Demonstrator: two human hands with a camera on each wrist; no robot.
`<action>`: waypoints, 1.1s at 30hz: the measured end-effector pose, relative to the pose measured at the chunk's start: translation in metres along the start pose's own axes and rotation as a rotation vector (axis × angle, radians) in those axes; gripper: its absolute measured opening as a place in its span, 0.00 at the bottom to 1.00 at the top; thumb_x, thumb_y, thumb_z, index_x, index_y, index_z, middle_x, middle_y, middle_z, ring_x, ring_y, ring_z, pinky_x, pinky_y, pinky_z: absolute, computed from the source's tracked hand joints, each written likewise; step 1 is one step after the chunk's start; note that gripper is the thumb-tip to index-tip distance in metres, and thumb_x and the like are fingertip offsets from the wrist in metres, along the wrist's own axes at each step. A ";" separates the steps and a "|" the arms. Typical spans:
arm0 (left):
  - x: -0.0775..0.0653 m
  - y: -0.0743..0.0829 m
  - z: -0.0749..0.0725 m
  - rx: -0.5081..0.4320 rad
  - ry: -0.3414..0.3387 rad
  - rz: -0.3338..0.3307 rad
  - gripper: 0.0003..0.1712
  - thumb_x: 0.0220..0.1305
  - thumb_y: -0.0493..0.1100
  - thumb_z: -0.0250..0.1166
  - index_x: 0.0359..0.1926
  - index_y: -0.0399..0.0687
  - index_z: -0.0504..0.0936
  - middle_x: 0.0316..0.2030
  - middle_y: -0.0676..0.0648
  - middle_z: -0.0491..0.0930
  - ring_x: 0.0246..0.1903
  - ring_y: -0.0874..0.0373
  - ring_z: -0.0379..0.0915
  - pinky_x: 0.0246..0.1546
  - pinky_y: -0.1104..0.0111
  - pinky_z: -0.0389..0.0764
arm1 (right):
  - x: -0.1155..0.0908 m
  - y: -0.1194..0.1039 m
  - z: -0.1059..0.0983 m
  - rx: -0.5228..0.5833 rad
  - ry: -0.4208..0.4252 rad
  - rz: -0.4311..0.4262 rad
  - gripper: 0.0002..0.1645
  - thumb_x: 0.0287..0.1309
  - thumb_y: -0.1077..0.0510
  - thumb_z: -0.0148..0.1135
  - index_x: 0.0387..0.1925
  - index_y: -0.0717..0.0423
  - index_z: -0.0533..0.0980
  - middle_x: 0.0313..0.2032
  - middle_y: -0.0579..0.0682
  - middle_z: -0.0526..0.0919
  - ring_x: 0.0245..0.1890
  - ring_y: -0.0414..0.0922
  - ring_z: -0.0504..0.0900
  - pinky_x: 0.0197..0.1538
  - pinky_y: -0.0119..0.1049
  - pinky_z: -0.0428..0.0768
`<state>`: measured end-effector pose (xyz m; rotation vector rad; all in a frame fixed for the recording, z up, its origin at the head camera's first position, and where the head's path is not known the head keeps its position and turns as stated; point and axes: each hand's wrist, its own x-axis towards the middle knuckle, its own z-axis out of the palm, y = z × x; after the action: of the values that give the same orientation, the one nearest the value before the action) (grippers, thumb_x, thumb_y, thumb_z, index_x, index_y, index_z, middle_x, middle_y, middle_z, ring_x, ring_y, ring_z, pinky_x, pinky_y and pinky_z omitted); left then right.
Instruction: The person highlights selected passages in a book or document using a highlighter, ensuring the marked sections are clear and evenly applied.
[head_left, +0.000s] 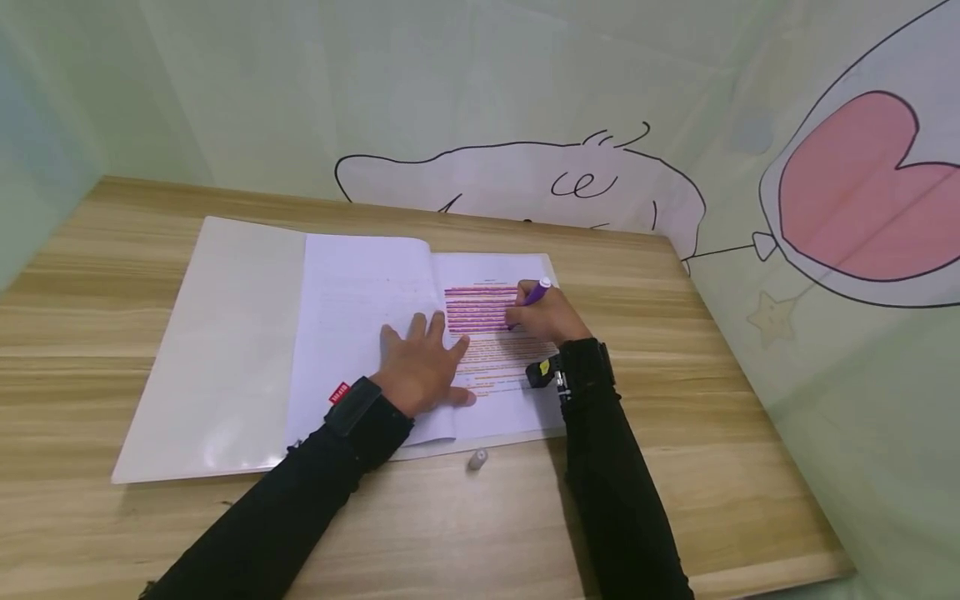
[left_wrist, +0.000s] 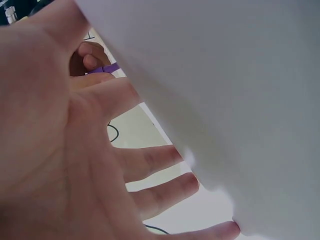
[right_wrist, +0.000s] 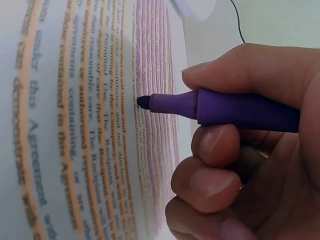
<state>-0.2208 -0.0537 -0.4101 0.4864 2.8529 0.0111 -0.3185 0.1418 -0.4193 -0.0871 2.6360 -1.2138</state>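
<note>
My right hand (head_left: 551, 317) grips a purple marker (head_left: 537, 292) with a white end, its dark tip (right_wrist: 144, 102) at a text line in the right wrist view. Under it lies the printed page (head_left: 510, 421); its upper lines are marked purple and those below orange. Fingers spread, my left hand (head_left: 422, 367) rests across the inner edge of the turned-over page (head_left: 360, 283) and onto the printed one. From the left wrist view, the pale sheet (left_wrist: 240, 100) stands close beside the left fingers.
The open folder's white cover (head_left: 210, 350) spreads to the left on the wooden table (head_left: 660, 467). A small grey cap-like piece (head_left: 477, 459) sits just in front of the folder. Behind the table hangs a cloth (head_left: 450, 75) with cartoon drawings.
</note>
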 end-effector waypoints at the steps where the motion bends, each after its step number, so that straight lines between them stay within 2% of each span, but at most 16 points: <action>1: 0.000 0.000 0.000 0.000 0.000 -0.001 0.52 0.54 0.72 0.66 0.75 0.57 0.62 0.73 0.32 0.54 0.67 0.34 0.53 0.61 0.31 0.64 | 0.000 0.001 -0.001 0.005 -0.003 0.000 0.19 0.53 0.64 0.68 0.19 0.52 0.66 0.18 0.46 0.68 0.19 0.42 0.65 0.23 0.34 0.61; 8: 0.000 0.000 0.000 -0.004 0.001 -0.004 0.52 0.54 0.71 0.66 0.75 0.57 0.62 0.73 0.32 0.54 0.67 0.34 0.54 0.61 0.30 0.63 | 0.002 0.007 -0.007 0.014 0.011 0.013 0.20 0.51 0.64 0.69 0.17 0.52 0.65 0.17 0.46 0.68 0.19 0.42 0.63 0.23 0.35 0.59; 17: -0.001 0.001 0.000 -0.008 0.008 0.000 0.52 0.54 0.71 0.67 0.75 0.56 0.62 0.73 0.32 0.55 0.66 0.35 0.54 0.61 0.31 0.64 | 0.002 0.010 -0.010 0.038 0.004 0.038 0.21 0.53 0.63 0.69 0.18 0.51 0.65 0.17 0.45 0.66 0.18 0.41 0.62 0.24 0.34 0.58; 33: -0.001 0.000 -0.001 -0.009 0.007 -0.004 0.52 0.54 0.70 0.67 0.75 0.57 0.61 0.74 0.32 0.54 0.66 0.35 0.54 0.62 0.31 0.64 | 0.002 0.013 -0.017 0.035 -0.009 0.029 0.20 0.51 0.63 0.69 0.17 0.51 0.65 0.18 0.45 0.67 0.20 0.42 0.62 0.24 0.34 0.58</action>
<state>-0.2196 -0.0538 -0.4092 0.4795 2.8592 0.0245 -0.3238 0.1627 -0.4190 -0.0479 2.5980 -1.2468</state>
